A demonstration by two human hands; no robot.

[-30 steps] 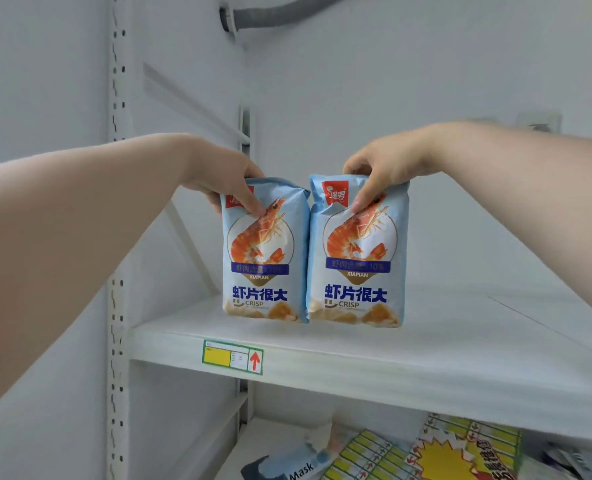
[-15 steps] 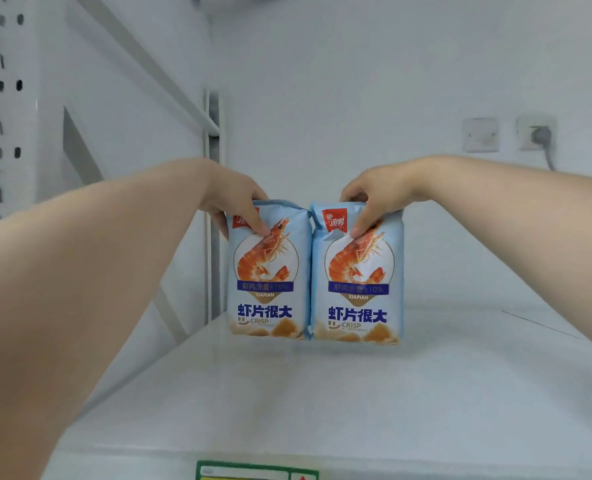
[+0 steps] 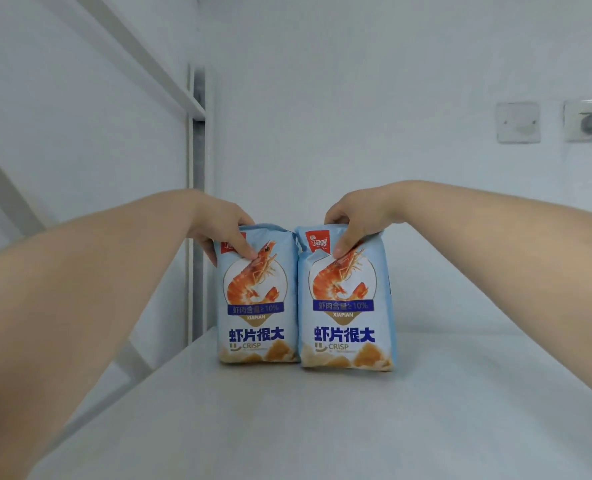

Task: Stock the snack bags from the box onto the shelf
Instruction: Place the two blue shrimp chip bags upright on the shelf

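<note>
Two light-blue prawn-cracker snack bags stand upright side by side, touching, near the back of the white shelf (image 3: 322, 427). My left hand (image 3: 223, 225) pinches the top of the left snack bag (image 3: 258, 323). My right hand (image 3: 355, 220) pinches the top of the right snack bag (image 3: 345, 327). Both bags face me with their shrimp picture and rest with their bottoms on the shelf board. The box is out of view.
A white upright post (image 3: 197, 216) and a slanted brace (image 3: 138, 53) of the rack stand at the left. On the back wall at the right sit a wall switch (image 3: 518, 122) and a socket with a grey plug (image 3: 590, 121).
Both hands have carried the two bags deeper over the shelf and lower, from above its front edge to standing on the board near the back. The view has moved closer.
</note>
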